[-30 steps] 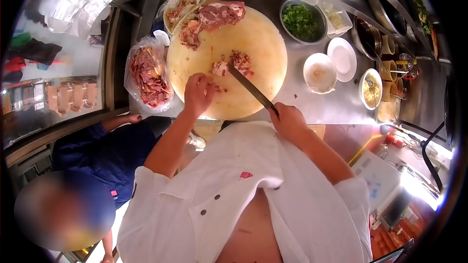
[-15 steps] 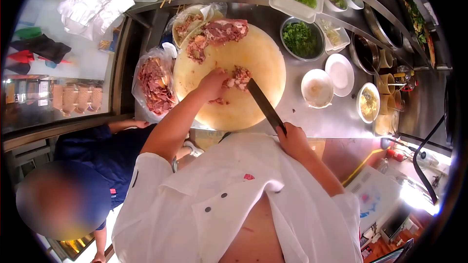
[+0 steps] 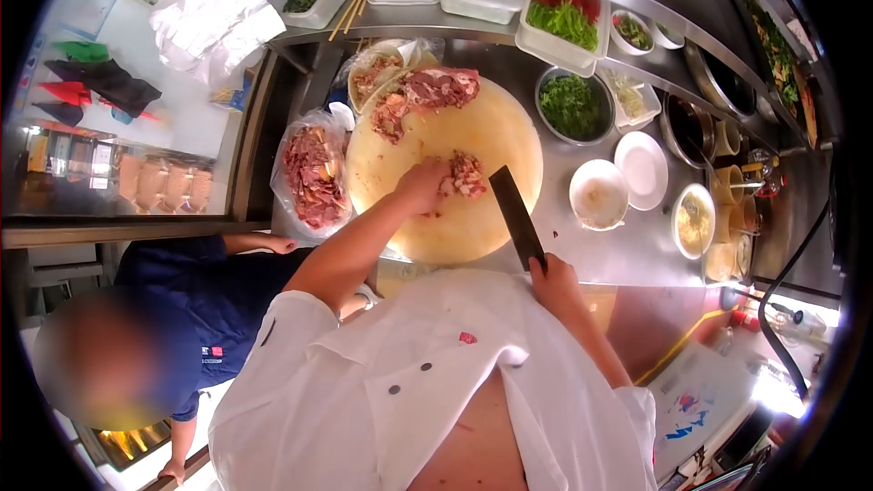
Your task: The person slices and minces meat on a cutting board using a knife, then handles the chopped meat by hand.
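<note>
One knife [image 3: 516,218]: right hand [image 3: 556,282], fingers gripping handle, right of centre.
Chopped meat [image 3: 466,175]: left hand [image 3: 426,184] alongside, mid-frame; cannot tell whether fingers grip.

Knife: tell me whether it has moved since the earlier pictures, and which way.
Yes. Judged against the round board, the knife has shifted right, away from the chopped meat.
</note>
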`<action>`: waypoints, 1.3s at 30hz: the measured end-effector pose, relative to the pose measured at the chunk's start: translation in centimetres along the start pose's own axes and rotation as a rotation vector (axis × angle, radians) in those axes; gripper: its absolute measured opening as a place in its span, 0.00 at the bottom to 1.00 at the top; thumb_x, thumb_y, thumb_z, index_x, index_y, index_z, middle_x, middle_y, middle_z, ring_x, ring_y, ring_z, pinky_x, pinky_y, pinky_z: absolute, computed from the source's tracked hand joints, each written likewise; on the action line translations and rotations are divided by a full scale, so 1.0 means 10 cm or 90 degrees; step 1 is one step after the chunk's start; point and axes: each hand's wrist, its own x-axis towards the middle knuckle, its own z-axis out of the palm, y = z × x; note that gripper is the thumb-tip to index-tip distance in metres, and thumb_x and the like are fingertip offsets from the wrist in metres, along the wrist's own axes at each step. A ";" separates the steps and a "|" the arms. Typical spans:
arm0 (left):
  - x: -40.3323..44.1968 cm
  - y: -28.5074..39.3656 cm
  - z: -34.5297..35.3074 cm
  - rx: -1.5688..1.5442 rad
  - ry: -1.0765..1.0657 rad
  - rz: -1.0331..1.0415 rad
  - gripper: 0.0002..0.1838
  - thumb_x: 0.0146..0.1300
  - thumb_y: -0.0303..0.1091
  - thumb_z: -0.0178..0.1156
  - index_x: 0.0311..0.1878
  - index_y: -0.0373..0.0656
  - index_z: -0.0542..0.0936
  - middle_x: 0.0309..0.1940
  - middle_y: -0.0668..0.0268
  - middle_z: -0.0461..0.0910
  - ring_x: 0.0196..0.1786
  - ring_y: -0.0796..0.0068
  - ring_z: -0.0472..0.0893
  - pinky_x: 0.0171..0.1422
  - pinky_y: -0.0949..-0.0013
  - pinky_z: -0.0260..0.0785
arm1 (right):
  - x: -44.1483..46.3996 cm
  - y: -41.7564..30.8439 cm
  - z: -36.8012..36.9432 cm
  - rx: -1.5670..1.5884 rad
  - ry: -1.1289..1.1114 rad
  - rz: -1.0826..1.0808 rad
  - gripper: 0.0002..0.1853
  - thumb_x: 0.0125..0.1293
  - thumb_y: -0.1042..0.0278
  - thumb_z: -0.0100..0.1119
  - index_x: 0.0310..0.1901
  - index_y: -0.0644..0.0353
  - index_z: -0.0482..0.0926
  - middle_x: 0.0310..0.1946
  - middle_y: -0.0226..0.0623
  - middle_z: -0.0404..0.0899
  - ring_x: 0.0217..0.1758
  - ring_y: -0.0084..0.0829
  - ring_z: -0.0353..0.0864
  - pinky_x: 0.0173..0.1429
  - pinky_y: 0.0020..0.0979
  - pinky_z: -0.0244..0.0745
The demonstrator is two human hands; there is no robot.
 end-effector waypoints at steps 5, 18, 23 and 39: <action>0.03 -0.11 0.18 -0.006 -0.024 0.035 0.21 0.63 0.34 0.67 0.61 0.49 0.83 0.62 0.51 0.75 0.64 0.45 0.79 0.65 0.50 0.77 | 0.00 0.01 0.02 0.006 0.019 -0.024 0.18 0.78 0.55 0.59 0.39 0.65 0.82 0.33 0.61 0.85 0.39 0.67 0.84 0.46 0.59 0.79; 0.05 -0.13 0.54 0.057 0.095 0.128 0.21 0.64 0.29 0.66 0.62 0.51 0.82 0.60 0.48 0.77 0.60 0.40 0.79 0.63 0.46 0.75 | -0.26 0.09 0.38 -0.013 0.091 0.009 0.20 0.76 0.54 0.63 0.39 0.68 0.84 0.32 0.60 0.86 0.38 0.62 0.87 0.43 0.53 0.80; 0.01 0.00 0.12 -0.088 -0.081 0.070 0.23 0.65 0.31 0.66 0.65 0.51 0.81 0.61 0.53 0.78 0.62 0.44 0.80 0.65 0.48 0.75 | -0.46 -0.02 0.47 -0.001 0.131 0.052 0.22 0.77 0.53 0.61 0.36 0.68 0.81 0.32 0.60 0.85 0.38 0.64 0.86 0.43 0.55 0.80; -0.03 -0.43 -0.07 -0.449 0.034 0.012 0.14 0.69 0.38 0.73 0.54 0.44 0.87 0.43 0.64 0.85 0.42 0.69 0.88 0.45 0.62 0.81 | -0.42 0.18 0.54 -0.023 0.126 0.039 0.21 0.76 0.53 0.63 0.35 0.67 0.82 0.28 0.58 0.84 0.34 0.63 0.85 0.38 0.54 0.79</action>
